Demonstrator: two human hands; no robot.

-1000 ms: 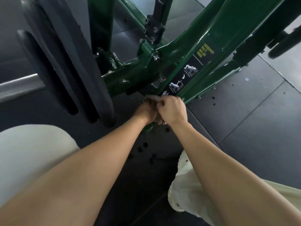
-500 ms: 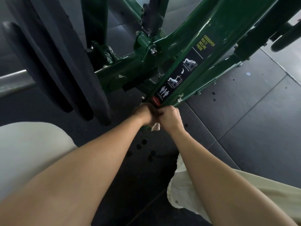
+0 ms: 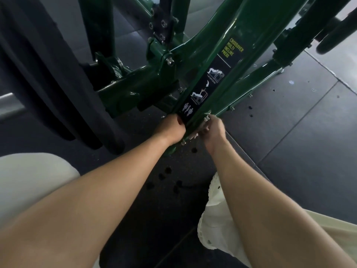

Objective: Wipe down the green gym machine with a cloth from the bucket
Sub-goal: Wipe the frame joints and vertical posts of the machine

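Down at the foot of the green incline press machine [image 3: 135,88], as the head camera has it, the person crouches with both arms stretched to the slanted frame tube [image 3: 249,22] that carries the black instruction label [image 3: 202,89]. A second ago the two hands were bunched together on the tube's face over the cloth; now they have parted, one to each side. The left hand [image 3: 172,130] wraps the tube's left edge, its thumb lying on the label's lower end; whether any cloth sits under that grip I cannot tell. The right hand [image 3: 213,130] has its fingers curled just beside the right edge, pinching a pale scrap of cloth [image 3: 193,135] that peeps out between the hands. To me that reads as the cloth being drawn round the base of the tube, so the wiping has reached this member's lowest stretch. Dark drips [image 3: 168,170] spot the rubber floor [image 3: 289,142] near the knees. No bucket is in sight.
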